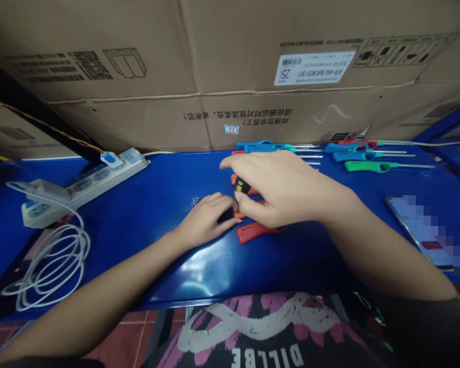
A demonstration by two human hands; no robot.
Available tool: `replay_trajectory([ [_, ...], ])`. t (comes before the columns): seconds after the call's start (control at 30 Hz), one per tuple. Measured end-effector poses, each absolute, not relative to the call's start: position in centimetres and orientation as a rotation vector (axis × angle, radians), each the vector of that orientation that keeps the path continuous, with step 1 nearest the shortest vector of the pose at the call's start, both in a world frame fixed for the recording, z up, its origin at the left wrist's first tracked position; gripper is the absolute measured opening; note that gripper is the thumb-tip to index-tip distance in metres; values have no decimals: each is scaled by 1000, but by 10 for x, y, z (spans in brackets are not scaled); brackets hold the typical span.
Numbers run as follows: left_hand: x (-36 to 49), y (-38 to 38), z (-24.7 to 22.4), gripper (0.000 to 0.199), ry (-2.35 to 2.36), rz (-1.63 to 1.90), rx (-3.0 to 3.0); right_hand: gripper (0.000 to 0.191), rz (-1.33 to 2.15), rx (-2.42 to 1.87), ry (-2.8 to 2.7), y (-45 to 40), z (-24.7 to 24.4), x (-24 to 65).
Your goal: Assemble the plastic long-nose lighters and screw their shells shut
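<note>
My right hand point(279, 189) is closed round a short black-and-yellow handle point(240, 185), which looks like a screwdriver's; most of it is hidden by the fingers. Just below and to the left, my left hand point(210, 217) pinches the butt end of a red gas lighter point(238, 211), whose rest lies under my right hand. Nearer to me, another red lighter point(253, 232) lies on the blue table point(199, 271). More lighters, red and blue, lie behind my right hand, partly covered; one is a blue lighter point(258, 147) with a metal stem.
Blue, red and green lighters, such as a green lighter point(362, 166), lie at the back right. A phone point(417, 230) rests at the right. On the left are a power strip point(88, 184) and a coiled white cable point(53, 266). A large cardboard box point(237, 66) stands behind.
</note>
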State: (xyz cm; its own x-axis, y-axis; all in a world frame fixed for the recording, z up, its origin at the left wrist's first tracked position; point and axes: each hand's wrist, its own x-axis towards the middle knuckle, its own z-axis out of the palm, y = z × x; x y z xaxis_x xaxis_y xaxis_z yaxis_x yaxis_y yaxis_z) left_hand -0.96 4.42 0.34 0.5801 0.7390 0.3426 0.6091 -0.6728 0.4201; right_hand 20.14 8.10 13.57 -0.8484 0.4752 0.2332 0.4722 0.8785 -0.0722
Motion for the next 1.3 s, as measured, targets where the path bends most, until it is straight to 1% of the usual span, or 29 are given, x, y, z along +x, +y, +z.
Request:
replay_trajectory([
  [0.07,-9,44,4,25,1109,739,2561,31,-4,-748,-2806,81,136,202],
  [0.2,-9,44,4,24,1116,714,2545,34,40,-663,-2791,83,136,202],
  [0.37,-9,43,4,25,1119,708,2541,26,26,-678,-2800,84,136,202],
  [0.43,-9,44,4,25,1118,701,2541,27,76,-652,-2797,83,137,203],
  [0.57,-9,44,4,27,1105,705,2545,28,87,-774,-2799,82,139,203],
  [0.7,-10,44,3,27,1140,690,2569,29,151,-683,-2789,83,137,203],
  [0.8,-10,44,4,29,1140,713,2597,26,166,-669,-2786,84,133,203],
  [0.9,-9,43,4,27,1133,708,2569,33,217,-610,-2790,83,132,202],
  [1.07,-9,43,5,27,1132,697,2548,26,99,-674,-2783,82,133,201],
  [1.17,-9,43,5,27,1134,698,2537,33,118,-652,-2771,82,132,201],
  [1.3,-9,44,4,27,1126,716,2536,31,46,-701,-2781,81,131,200],
])
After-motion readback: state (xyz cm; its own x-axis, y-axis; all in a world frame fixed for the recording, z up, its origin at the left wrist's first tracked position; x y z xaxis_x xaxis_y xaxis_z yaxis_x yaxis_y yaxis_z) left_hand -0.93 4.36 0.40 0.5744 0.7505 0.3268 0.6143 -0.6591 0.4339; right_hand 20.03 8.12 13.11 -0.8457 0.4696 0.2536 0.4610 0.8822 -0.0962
